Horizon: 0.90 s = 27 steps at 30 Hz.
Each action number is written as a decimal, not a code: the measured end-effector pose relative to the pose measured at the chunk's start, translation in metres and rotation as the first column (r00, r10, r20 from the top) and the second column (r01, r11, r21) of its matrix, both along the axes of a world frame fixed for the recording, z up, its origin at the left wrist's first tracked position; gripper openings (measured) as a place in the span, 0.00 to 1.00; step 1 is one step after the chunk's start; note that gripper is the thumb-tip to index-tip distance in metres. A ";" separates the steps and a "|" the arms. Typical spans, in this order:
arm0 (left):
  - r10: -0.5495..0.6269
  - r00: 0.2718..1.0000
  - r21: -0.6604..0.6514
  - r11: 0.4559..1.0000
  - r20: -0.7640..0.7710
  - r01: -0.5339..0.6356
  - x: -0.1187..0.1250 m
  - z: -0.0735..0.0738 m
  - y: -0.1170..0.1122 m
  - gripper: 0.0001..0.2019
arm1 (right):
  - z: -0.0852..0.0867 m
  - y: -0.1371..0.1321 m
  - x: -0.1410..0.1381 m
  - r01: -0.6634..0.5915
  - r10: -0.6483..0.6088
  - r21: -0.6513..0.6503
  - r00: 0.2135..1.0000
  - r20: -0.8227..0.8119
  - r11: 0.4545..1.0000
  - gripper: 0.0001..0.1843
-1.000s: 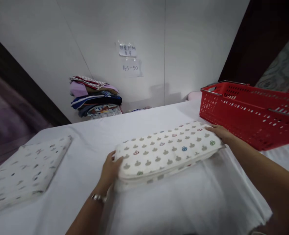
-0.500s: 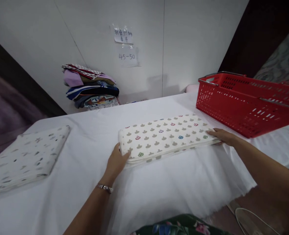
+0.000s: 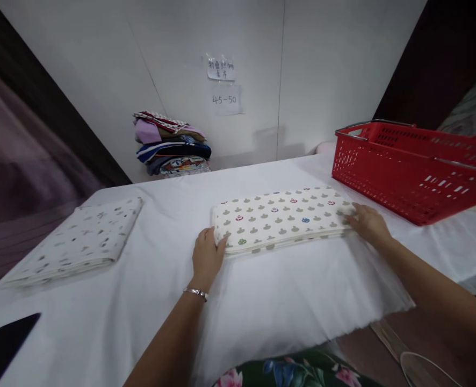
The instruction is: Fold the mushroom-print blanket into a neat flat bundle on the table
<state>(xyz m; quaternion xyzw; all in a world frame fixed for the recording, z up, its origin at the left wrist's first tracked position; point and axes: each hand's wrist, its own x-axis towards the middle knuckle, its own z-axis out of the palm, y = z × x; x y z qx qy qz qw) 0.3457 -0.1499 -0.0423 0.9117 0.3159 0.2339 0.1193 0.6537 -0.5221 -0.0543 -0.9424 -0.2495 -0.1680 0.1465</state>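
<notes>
A folded white cloth [image 3: 284, 221] with grey and a few coloured mushroom-like prints lies flat on the white-covered table in front of me. At its left end my left hand [image 3: 208, 255] grips the edge, thumb by the front corner and fingers along the side. My right hand [image 3: 369, 223] is closed over the right end, its fingertips resting on the cloth and its thumb hidden. Another folded white cloth [image 3: 87, 239] with small dark and grey prints lies to the left, apart from both hands.
At the right stands a red plastic basket [image 3: 407, 172] with metal handles. A pile of folded fabrics [image 3: 173, 145] sits beyond the table's back edge, near the wall with paper signs [image 3: 226, 99]. A dark flat object [image 3: 10, 344] lies at the near left.
My view has swung slightly left, bringing the dark flat object into sight. My right hand has shifted from the near right corner further over the cloth's right end.
</notes>
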 end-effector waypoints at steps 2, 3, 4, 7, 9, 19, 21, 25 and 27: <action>-0.117 0.992 0.111 0.987 0.039 0.112 0.001 0.003 -0.012 0.18 | 0.001 0.020 -0.021 -0.197 0.197 0.132 0.980 0.014 0.972 0.21; -0.197 0.980 0.138 0.972 0.033 0.191 0.003 0.005 -0.019 0.16 | 0.002 0.033 -0.034 -0.289 0.299 0.204 0.954 -0.023 0.935 0.18; -0.284 0.959 0.145 0.949 0.016 0.279 0.007 0.006 -0.026 0.14 | 0.003 0.045 -0.046 -0.378 0.405 0.264 0.912 -0.056 0.887 0.16; -0.498 0.866 0.101 0.860 -0.047 0.500 0.020 0.006 -0.044 0.09 | 0.009 0.080 -0.075 -0.652 0.693 0.276 0.717 -0.078 0.706 0.12; -0.549 0.832 0.057 0.831 -0.078 0.554 0.028 0.003 -0.051 0.08 | 0.012 0.095 -0.085 -0.764 0.788 0.207 0.611 -0.070 0.611 0.10; -0.578 0.792 0.100 0.792 -0.195 0.602 0.031 -0.007 -0.046 0.13 | -0.005 0.104 -0.096 -0.734 0.733 0.089 0.679 0.040 0.674 0.13; -0.582 0.775 0.116 0.776 -0.246 0.619 0.031 -0.006 -0.046 0.17 | -0.009 0.104 -0.097 -0.724 0.722 0.085 0.690 0.054 0.685 0.13; -0.550 0.769 0.173 0.765 -0.327 0.620 0.034 -0.003 -0.049 0.20 | -0.012 0.105 -0.098 -0.709 0.706 0.074 0.705 0.065 0.701 0.13; -0.525 0.779 0.199 0.770 -0.343 0.606 0.036 -0.002 -0.050 0.17 | -0.012 0.105 -0.099 -0.706 0.702 0.078 0.709 0.072 0.704 0.14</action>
